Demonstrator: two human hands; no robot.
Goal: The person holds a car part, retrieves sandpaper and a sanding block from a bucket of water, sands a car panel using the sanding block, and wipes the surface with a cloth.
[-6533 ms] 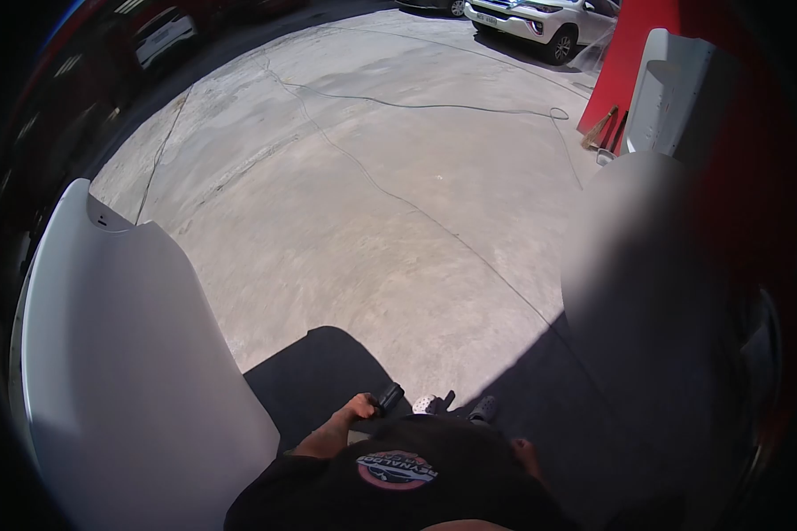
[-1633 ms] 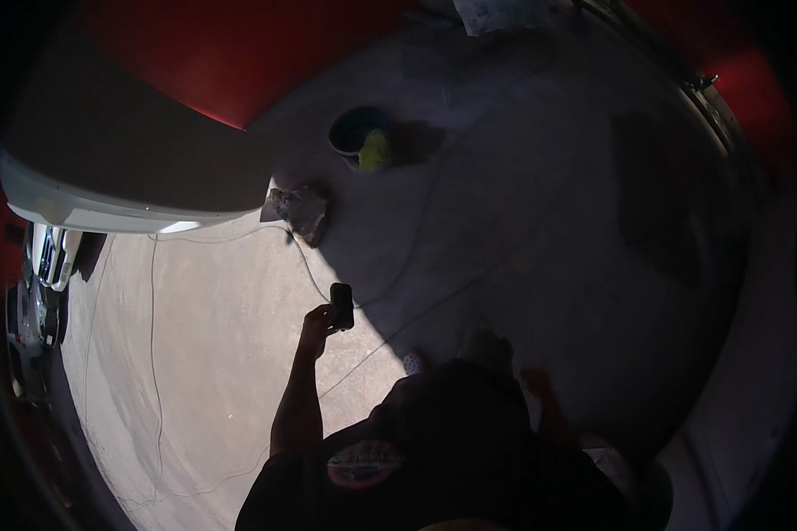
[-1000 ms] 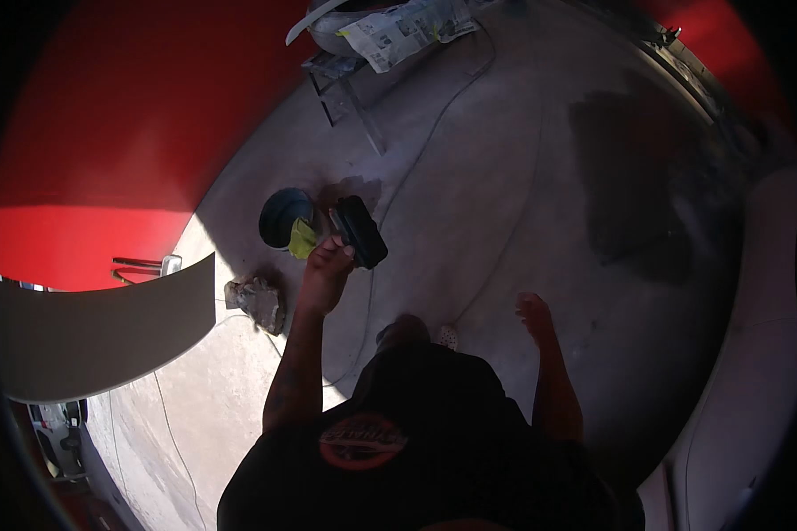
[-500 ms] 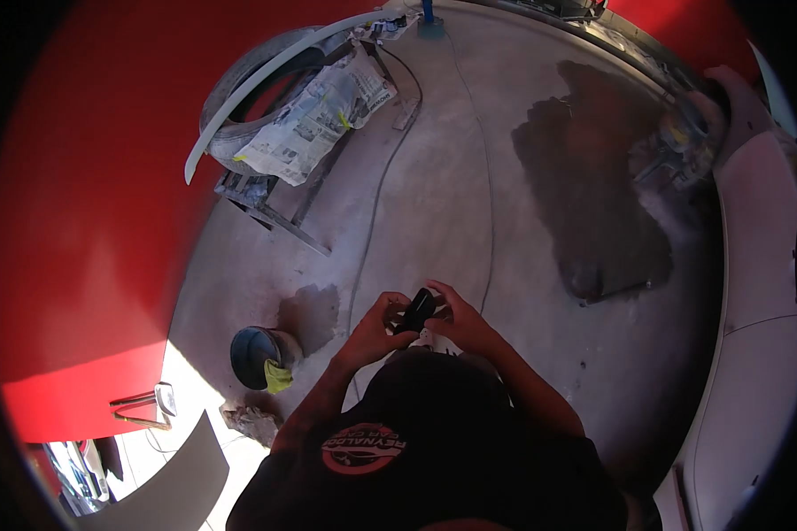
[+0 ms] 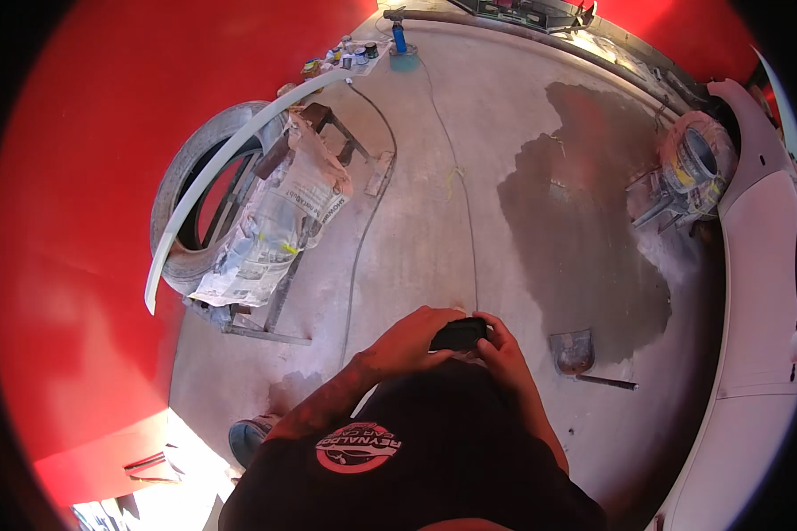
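A small black rectangular object (image 5: 459,335) is held in front of my dark shirt. My left hand (image 5: 409,341) grips its left end, thumb below and fingers above. At its right end, the fingers of my right hand (image 5: 502,345) are bent round it. What the black object is cannot be made out. Under both hands lies the concrete floor, with a thin hose (image 5: 475,257) running up from them.
At left, a tyre (image 5: 170,239) leans by a stand with newspaper (image 5: 283,217) and a long pale strip (image 5: 212,168). A dustpan (image 5: 574,352) lies at right near a wet patch (image 5: 576,230). Beyond are a bucket (image 5: 700,155) and pale car panel (image 5: 762,310).
The view has swung from the sunlit yard to the shaded floor. My right hand, earlier apart at my side, has come up to the black object, which my left hand was holding alone.
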